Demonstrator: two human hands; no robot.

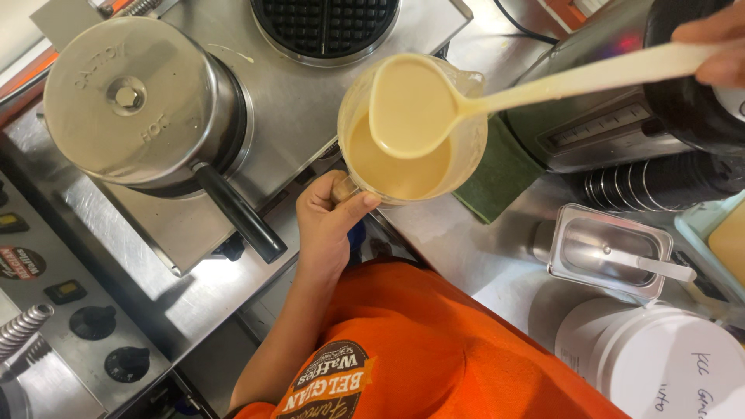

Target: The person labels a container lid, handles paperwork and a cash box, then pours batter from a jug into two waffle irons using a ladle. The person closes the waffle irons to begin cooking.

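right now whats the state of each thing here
jug: about half full of batter, held by left hand
ladle: full of batter, held over the jug by right hand
left waffle iron: shut
top waffle iron: open, grid bare
steel tub: uncovered, utensil inside
white bucket: lid on

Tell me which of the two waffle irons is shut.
The near waffle iron, left of the batter jug: its steel lid is down. The far iron shows its bare grid.
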